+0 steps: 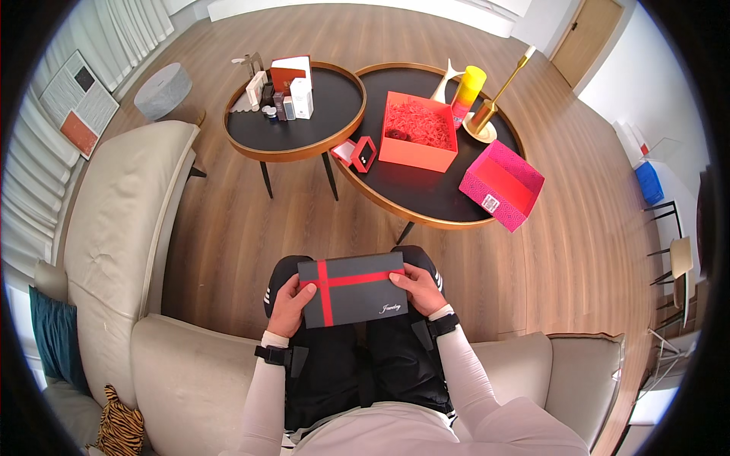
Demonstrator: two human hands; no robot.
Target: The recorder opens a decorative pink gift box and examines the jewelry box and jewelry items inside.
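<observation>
My left hand (291,306) and my right hand (420,288) hold a flat dark grey jewelry box (359,299) by its two short ends, above my lap. A red ribbon crosses its top, with both thumbs resting on the upper face. Ahead, on the larger round table, a red-orange gift box (419,154) is filled with red shredded paper (419,122) and has a small dark red item in it. Left of it stands a small red jewelry case (363,154) with its lid up. An empty-looking pink patterned box lid (502,185) lies tilted at the table's right edge.
A yellow and red spray can (469,91), a brass candle holder (485,117) and a white vase (446,82) stand behind the gift box. The smaller round table (293,153) bears several small cartons (301,98). A beige leather sofa (188,376) surrounds me at left and behind.
</observation>
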